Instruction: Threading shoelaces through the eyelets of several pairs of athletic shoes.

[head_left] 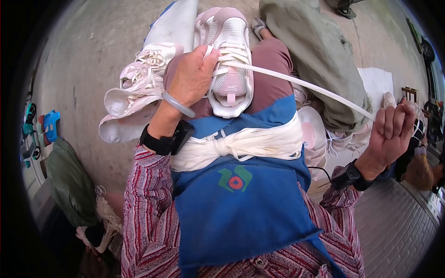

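Observation:
A white and pink sneaker [232, 87] rests on my lap, its heel opening toward me and toe pointing away. White lace crosses its upper in several rows. My left hand [192, 76] is closed at the sneaker's left edge, pinching lace beside the eyelets. From the eyelets a flat white shoelace [315, 87] runs taut to the right. Its far part is gripped in my right hand [394, 127], fingers curled, held out at the far right. A knotted bundle of white laces [222, 147] lies across my blue apron [245, 208], nearer to me than the sneaker.
Other white and pink sneakers [139, 99] are piled left of my knees. More shoes [313, 129] sit at the right, beside grey-green cloth [315, 51]. Another person's arm [419, 167] shows at the right rim. Green cloth [69, 180] and hanging strings [109, 215] are at lower left.

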Demonstrator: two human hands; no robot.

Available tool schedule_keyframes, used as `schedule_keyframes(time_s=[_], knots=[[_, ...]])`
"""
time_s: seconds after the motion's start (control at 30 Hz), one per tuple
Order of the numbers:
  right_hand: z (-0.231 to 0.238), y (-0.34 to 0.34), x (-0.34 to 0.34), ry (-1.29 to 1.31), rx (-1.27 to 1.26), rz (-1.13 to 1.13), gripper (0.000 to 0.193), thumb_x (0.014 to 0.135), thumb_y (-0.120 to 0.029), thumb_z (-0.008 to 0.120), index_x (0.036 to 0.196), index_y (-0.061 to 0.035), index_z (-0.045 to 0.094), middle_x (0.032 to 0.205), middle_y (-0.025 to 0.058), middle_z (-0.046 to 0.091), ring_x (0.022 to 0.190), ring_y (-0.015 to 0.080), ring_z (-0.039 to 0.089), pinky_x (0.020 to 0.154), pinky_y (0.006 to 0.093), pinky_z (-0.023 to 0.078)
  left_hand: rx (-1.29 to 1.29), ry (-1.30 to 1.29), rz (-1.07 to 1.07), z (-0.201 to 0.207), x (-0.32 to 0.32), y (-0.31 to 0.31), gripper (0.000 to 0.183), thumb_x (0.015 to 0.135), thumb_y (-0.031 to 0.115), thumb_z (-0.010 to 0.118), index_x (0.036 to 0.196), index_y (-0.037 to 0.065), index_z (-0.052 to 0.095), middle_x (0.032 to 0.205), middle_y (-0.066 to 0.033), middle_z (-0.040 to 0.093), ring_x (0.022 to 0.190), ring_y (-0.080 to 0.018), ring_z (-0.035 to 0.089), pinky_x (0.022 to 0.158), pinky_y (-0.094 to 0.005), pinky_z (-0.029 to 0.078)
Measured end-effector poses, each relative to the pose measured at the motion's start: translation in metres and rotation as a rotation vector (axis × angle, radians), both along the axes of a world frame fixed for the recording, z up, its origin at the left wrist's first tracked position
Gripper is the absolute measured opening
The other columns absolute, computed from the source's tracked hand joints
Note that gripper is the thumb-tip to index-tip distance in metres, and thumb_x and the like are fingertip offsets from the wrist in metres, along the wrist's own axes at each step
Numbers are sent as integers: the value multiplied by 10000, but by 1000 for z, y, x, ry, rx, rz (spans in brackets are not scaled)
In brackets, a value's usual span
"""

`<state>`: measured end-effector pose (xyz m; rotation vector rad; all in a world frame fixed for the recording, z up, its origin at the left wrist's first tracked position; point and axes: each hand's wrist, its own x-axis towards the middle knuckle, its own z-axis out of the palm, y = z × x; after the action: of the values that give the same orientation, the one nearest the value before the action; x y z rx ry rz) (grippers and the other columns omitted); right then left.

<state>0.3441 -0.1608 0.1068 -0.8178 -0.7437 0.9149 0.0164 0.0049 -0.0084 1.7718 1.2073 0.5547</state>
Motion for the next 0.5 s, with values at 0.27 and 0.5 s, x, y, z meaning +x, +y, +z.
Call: schedule_keyframes(time_s=[0.27, 0.5], knots=[[5, -9, 18, 44, 49, 57, 305, 1048, -221, 358, 1100, 2, 558, 561, -56, 290, 440, 37, 234, 432, 214, 208, 189, 116, 97, -15, -7, -6, 230, 924, 206, 568, 953, -22, 562, 833, -266, 625, 788, -430, 607, 687, -453, 470], [8, -7, 12, 42, 52, 136, 316, 1052, -234, 345, 1099, -1, 552, 565, -57, 297, 441, 36, 240, 431, 215, 209, 232, -23, 23, -9, -2, -4, 243, 921, 226, 590, 980, -9, 578, 809, -210, 618, 738, -340, 597, 688, -380, 473]])
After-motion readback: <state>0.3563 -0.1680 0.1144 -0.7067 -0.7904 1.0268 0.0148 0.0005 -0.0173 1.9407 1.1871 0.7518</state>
